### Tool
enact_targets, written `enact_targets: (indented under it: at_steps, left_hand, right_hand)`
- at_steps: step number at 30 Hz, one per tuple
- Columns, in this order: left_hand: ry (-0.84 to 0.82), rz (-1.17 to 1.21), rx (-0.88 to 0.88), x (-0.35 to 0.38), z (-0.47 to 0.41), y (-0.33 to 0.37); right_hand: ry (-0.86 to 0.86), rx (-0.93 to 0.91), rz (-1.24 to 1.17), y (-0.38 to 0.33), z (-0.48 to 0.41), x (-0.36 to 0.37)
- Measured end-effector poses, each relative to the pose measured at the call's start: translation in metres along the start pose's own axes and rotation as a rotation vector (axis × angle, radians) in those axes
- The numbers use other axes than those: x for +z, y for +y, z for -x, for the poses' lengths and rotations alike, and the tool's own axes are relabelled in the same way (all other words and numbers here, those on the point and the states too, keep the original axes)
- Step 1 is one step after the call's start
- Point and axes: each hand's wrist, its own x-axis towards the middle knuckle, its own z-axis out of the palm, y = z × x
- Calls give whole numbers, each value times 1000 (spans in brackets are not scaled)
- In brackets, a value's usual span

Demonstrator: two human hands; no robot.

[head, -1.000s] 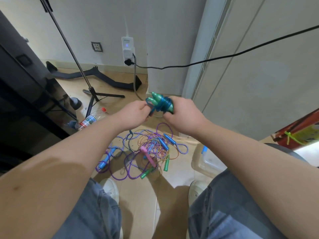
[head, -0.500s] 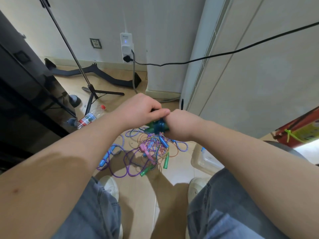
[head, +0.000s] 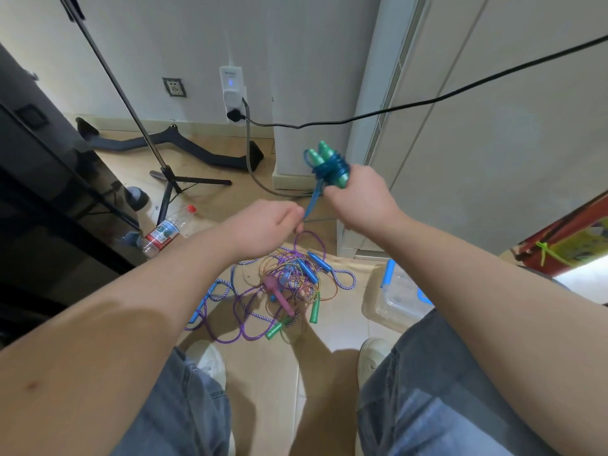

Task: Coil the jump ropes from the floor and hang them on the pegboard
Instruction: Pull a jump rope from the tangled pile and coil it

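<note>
One coiled rope (head: 330, 167) (blue), one bottle (head: 167, 230), one tub (head: 401, 299).

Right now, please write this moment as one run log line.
step: coiling | right hand: grips green-handled bundle | left hand: pinches blue tail | rope pile: on floor | pegboard: unseen

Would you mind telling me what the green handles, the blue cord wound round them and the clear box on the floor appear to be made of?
The green handles: probably hard plastic, glossy, with light glints on their rounded tips. The blue cord: likely soft translucent plastic; it shines and bends tightly round them. The clear box: transparent plastic, seemingly rigid; one sees through its walls.
</note>
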Motion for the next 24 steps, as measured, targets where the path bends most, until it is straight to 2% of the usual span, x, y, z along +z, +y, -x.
enact_targets:
  at_steps: [2,5,7,9,12,14,16,19,24]
  left_hand:
    - [-29,-30,93,-1,4,6]
    - [-12,-114,244,-6,5,14]
    - [33,-184,309,-10,5,14]
    - [141,-274,301,-16,1,9]
    - [234,-391,193,-22,-6,-4]
    - [221,-301,98,-21,-7,-12]
    - [190,-134,-8,-17,-7,-17]
    - [145,44,-90,-13,-7,-20]
    - [96,88,-184,1,-11,-7]
  right_hand:
    - [-30,79,225,14,-9,-4]
    - [-230,72,553,24,-5,4]
    - [-336,-60,679,21,3,15]
    - [-429,-228,724,13,11,24]
    - [-526,-451,674,3,21,28]
    - [-550,-539,600,-4,25,24]
    - [-540,-544,453,-11,27,16]
    - [-425,-417,226,-13,25,8]
    - [-203,-50,-122,-10,11,4]
